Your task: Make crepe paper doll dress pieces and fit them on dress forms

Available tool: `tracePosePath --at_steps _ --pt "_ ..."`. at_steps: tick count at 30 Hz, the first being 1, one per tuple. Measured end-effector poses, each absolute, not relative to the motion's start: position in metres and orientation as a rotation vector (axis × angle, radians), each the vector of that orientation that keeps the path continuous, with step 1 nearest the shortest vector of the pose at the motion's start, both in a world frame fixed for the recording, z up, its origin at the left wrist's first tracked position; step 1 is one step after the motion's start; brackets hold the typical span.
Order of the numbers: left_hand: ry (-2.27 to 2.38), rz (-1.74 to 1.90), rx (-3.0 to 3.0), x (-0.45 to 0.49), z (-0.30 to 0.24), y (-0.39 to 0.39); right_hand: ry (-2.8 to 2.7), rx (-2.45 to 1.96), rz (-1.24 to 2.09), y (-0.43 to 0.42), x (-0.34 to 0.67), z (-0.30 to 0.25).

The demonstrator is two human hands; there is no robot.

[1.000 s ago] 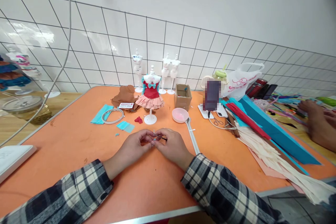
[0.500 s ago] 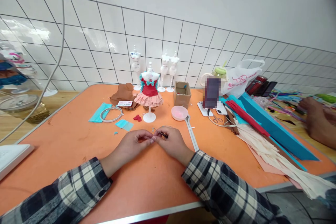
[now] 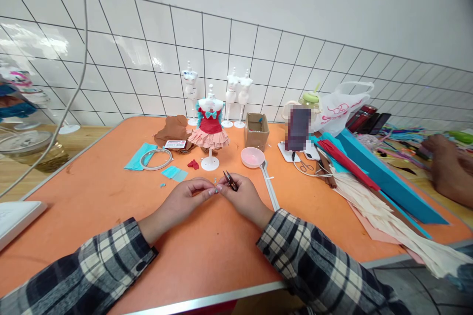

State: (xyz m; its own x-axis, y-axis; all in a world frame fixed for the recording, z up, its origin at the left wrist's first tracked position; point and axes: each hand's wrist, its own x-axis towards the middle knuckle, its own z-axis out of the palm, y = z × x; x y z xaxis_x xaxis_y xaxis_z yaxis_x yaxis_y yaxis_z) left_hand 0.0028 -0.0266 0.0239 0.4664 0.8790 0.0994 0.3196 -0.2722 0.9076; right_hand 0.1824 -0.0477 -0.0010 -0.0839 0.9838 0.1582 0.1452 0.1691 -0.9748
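My left hand [image 3: 180, 203] pinches a tiny blue scrap [image 3: 216, 191], thumb to finger | my right hand [image 3: 247, 200] curls round dark snips [image 3: 231, 181], tips jutting forward | both angle inward, fingertips nearly meeting over the surface [image 3: 188, 266]

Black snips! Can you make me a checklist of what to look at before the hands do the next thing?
1. Black snips held in the right hand: ok.
2. Snips' tips pointing away from the left hand: ok.
3. Tiny blue piece at the fingertips gripped firmly: cannot tell, too small.
4. Dressed mannequin standing upright: ok.
5. Loose scraps tidied: not ok, red scraps lie by the mannequin's base.
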Motion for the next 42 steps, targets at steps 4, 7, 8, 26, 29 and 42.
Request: tracePosePath --at_steps 4,7,8,26,29,42 --pt "1.129 0.859 1.721 0.000 0.022 -0.025 -1.421 -1.149 1.149 -0.050 0.183 -0.005" --pt "1.170 0.927 1.629 -0.002 0.019 -0.023 -1.622 -1.158 1.184 -0.054 0.182 -0.005" --pt "1.166 0.945 1.599 -0.003 0.018 -0.023 -1.705 -1.163 1.170 -0.055 0.182 -0.005" --pt "1.163 0.945 1.740 0.000 0.021 -0.027 -1.934 -1.170 1.001 -0.061 0.182 0.002" --pt "1.143 0.918 1.769 0.000 0.022 -0.028 -1.939 -1.179 0.976 -0.061 0.181 0.002" --pt "1.076 0.874 1.758 0.001 0.023 -0.029 -1.895 -1.181 0.985 -0.062 0.179 0.006"
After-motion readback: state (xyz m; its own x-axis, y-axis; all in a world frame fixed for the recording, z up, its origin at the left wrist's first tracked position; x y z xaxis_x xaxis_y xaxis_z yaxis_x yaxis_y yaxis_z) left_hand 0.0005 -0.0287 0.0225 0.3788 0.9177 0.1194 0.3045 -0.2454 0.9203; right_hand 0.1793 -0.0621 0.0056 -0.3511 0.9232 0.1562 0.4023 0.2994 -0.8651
